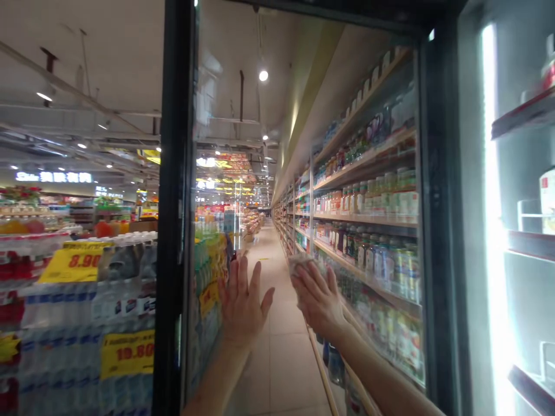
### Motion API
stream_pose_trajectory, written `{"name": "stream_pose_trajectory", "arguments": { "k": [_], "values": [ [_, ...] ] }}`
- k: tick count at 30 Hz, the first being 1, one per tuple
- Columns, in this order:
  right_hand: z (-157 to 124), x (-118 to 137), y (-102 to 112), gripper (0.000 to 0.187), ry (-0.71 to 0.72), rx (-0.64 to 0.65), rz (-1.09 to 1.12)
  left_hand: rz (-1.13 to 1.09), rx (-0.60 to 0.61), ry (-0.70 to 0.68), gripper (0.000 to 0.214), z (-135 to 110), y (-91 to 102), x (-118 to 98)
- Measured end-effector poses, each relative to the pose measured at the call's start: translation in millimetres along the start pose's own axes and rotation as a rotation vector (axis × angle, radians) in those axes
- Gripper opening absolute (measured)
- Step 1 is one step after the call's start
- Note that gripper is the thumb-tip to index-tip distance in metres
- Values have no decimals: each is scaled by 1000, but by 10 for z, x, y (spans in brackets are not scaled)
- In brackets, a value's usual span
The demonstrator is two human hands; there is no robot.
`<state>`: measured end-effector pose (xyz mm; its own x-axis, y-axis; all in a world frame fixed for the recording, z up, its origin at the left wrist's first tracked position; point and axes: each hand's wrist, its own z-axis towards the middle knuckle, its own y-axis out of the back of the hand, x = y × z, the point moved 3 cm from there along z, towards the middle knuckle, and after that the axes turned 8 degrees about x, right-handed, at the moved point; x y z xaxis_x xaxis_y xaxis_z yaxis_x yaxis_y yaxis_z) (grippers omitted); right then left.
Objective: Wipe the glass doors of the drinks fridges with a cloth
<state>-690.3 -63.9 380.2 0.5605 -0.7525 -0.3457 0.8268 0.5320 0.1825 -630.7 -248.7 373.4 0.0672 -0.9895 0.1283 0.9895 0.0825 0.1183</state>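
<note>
A glass door [234,63] in a dark frame stands open in front of me, and the aisle and shelves show in its pane. My left hand [243,306] lies flat towards the pane, fingers spread, with nothing in it. To its right, my right hand [318,297] holds a pale cloth [300,262] under its fingers, against the glass. The cloth sticks out beyond the fingertips; the rest of it is hidden under the hand. Whether the left palm fully touches the glass I cannot tell.
On the left stand stacked packs of bottled drinks [56,323] with yellow price signs [128,353]. The dark door frame [173,190] rises beside them. At the right, a lit fridge interior holds shelves [531,245] with a few bottles, next to a bright light strip [493,173].
</note>
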Motion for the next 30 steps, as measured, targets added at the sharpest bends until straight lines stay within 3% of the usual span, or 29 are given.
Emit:
{"name": "stream_pose_trajectory", "arguments": {
  "k": [1, 4, 5, 6, 9, 10, 11, 14, 15, 16, 19, 20, 22, 24, 26, 27, 30],
  "values": [
    [14, -7, 3, 50, -8, -22, -8, 1, 0, -2, 65, 0, 1, -3],
    [67, -109, 43, 51, -309, -181, -81, 24, 13, -9, 64, 6, -1, -12],
    [88, -110, 45, 51, -351, -198, -90, 31, 19, -9, 64, 8, -3, -13],
    [115, -83, 33, 52, -306, -170, -81, 35, 20, -10, 63, 9, -5, -12],
    [161, 10, -23, 55, 46, 8, -8, 41, 9, -10, 65, -5, -7, -8],
    [163, -25, -24, 55, 79, 30, -2, 41, 10, -13, 65, -14, -5, -8],
    [167, -109, -8, 55, 22, 9, -14, 41, 16, -14, 64, -22, 0, -9],
    [166, -434, 86, 54, -387, -162, -92, 25, 24, -13, 62, 8, 47, -17],
    [169, -488, 107, 53, -441, -178, -106, 13, 31, -19, 60, 51, 69, -21],
    [182, -503, 115, 53, -411, -160, -106, 0, 44, -26, 59, 116, 88, -22],
    [212, -493, 123, 49, -66, -23, -73, -24, 67, -31, 58, 401, 127, -10],
    [211, -550, 141, 47, -18, 0, -73, -20, 59, -19, 59, 501, 133, -1],
    [212, -796, 216, 46, -157, -58, -105, 1, 36, 12, 62, 658, 139, 15],
    [201, -1056, 307, 47, -446, -199, -146, 19, 31, 24, 63, 732, 139, 15],
    [209, -1117, 342, 49, -567, -281, -155, 25, 27, 24, 65, 735, 147, 6],
    [235, -1059, 328, 50, -507, -257, -149, 26, 26, 25, 65, 723, 153, 3],
    [316, -765, 225, 52, -36, -20, -102, 19, 28, 28, 65, 686, 162, 9]
  ]
}}
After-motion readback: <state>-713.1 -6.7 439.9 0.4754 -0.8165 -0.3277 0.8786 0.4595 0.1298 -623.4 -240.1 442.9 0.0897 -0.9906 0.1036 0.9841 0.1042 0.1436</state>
